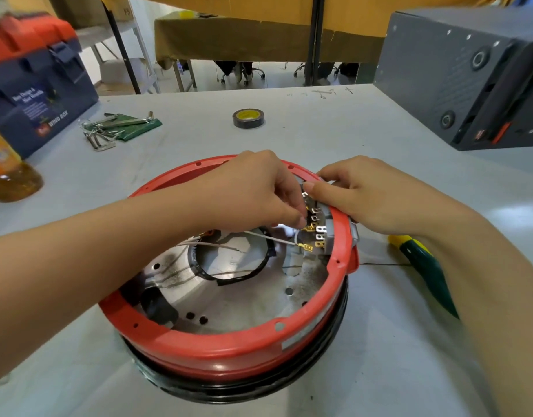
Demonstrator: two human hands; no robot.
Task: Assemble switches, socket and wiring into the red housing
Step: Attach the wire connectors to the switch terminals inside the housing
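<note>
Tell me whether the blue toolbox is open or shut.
Shut: the toolbox has its orange lid down on the blue body, and both front latches lie flat.

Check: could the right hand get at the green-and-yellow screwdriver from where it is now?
Probably yes. The screwdriver lies on the table just outside the red housing, under the right forearm with nothing over it. But the right hand is gripping the switch block at the rim and would have to let go.

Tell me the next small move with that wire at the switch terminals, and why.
Probably push the brass connector that the left hand pinches onto a free switch terminal. The right hand already steadies the switch block at the red housing rim.
</note>
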